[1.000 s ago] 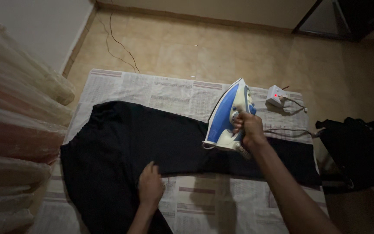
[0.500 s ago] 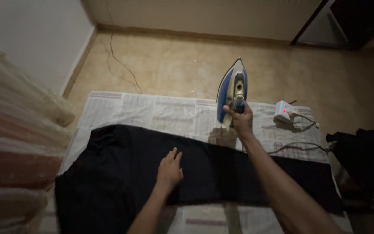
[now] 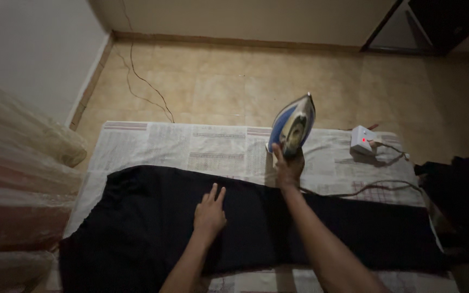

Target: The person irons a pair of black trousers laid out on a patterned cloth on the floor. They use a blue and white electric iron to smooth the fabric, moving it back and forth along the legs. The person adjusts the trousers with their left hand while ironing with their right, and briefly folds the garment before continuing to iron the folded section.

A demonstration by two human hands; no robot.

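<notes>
The right hand (image 3: 287, 169) is gripping a blue and white steam iron (image 3: 292, 126) at its lower rear end; the grip is closing around that end, with the thumb lying up along the near side, though the fingers on the far side are hidden behind the iron's body. The iron is standing nearly upright, its pointed tip aiming up and slightly to the right, over the sheets of newspaper (image 3: 191, 144) that are covering the floor. It is sitting just beyond the far edge of a dark garment (image 3: 245, 217), which is lying spread flat across the newspaper from left to right. Whether the iron's heel is touching the paper cannot be told in the dim light.

The left hand (image 3: 209, 213) is resting palm down on the dark garment, fingers extended and slightly spread, holding nothing; it is lying near the right hand but apart from it.

A grey cord (image 3: 365, 190) is running from the area of the right hand across the newspaper toward the right. A small white socket box (image 3: 363, 140) with a red light is sitting on the newspaper to the right of the iron. A thin dark cable (image 3: 139, 81) is trailing over the beige tiled floor (image 3: 218, 76) toward the wall. A heap of dark cloth (image 3: 462, 190) is lying at the right edge, and pale striped fabric (image 3: 12, 179) is filling the left edge.
</notes>
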